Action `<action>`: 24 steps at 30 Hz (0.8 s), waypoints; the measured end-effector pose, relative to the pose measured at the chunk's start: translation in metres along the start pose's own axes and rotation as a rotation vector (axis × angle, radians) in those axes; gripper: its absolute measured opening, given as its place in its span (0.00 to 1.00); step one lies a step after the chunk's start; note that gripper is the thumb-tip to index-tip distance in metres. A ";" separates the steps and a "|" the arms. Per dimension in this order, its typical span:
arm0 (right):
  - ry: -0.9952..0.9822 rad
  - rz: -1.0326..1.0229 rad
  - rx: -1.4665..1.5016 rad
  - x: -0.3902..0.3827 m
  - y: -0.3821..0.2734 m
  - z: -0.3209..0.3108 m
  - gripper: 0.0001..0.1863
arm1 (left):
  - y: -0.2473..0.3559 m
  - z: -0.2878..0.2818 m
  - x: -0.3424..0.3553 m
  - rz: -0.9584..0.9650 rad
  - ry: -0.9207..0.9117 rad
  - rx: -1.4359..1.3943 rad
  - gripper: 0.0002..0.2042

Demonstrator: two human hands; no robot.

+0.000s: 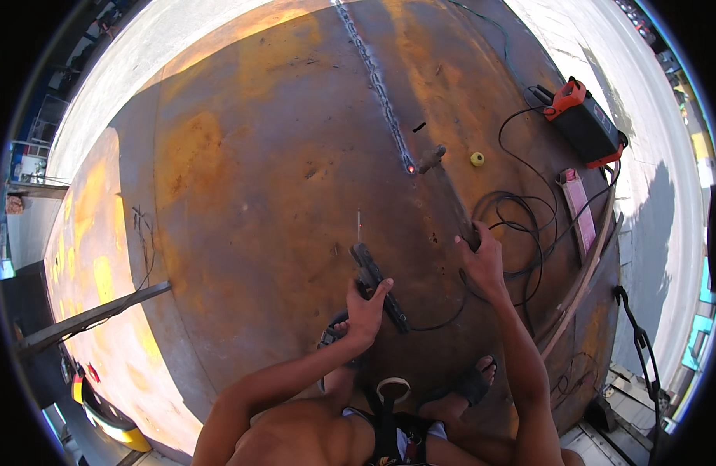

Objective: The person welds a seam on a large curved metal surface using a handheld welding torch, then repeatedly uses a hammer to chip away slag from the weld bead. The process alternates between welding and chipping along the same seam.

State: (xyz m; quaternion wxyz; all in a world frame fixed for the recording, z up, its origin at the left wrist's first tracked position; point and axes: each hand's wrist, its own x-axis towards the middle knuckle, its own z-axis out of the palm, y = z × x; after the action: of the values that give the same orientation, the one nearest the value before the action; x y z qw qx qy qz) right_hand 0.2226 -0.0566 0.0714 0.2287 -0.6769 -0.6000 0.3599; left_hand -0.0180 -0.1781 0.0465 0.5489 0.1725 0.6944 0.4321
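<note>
Rusted steel plate [257,155] bears the weld bead [377,81], its near end glowing; the right hand [484,258], wrapped around the hammer [454,196], whose head is just beside that end, should tap lightly; the left hand [365,311], closed on the electrode holder [370,269], should hold its rod [359,227] clear.

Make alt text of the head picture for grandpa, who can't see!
A person's left hand holds a black clamp with a thin rod; the right hand grips a hammer, its head beside the glowing end of a seam on rusty metal. At right sits an orange-and-black machine.
</note>
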 end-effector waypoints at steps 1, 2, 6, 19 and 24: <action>0.024 -0.015 -0.014 -0.001 0.005 0.001 0.26 | -0.001 0.002 0.000 0.005 -0.001 0.005 0.24; 0.045 -0.033 -0.029 -0.001 0.010 0.002 0.25 | -0.002 0.004 0.001 0.011 0.002 0.007 0.24; -0.003 0.029 -0.144 0.002 0.028 0.008 0.27 | -0.008 0.002 0.002 -0.030 -0.021 -0.010 0.24; -0.076 -0.013 0.019 0.002 0.024 0.026 0.24 | -0.012 -0.006 0.009 -0.008 -0.011 0.041 0.26; -0.106 -0.002 0.020 0.005 0.016 0.027 0.24 | -0.020 -0.008 0.008 0.039 0.028 0.050 0.28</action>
State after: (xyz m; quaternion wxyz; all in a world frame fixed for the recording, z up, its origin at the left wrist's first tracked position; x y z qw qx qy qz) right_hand 0.2122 -0.0577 0.0413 0.2038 -0.6540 -0.6082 0.4011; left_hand -0.0233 -0.1870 0.0257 0.5261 0.1934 0.7092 0.4276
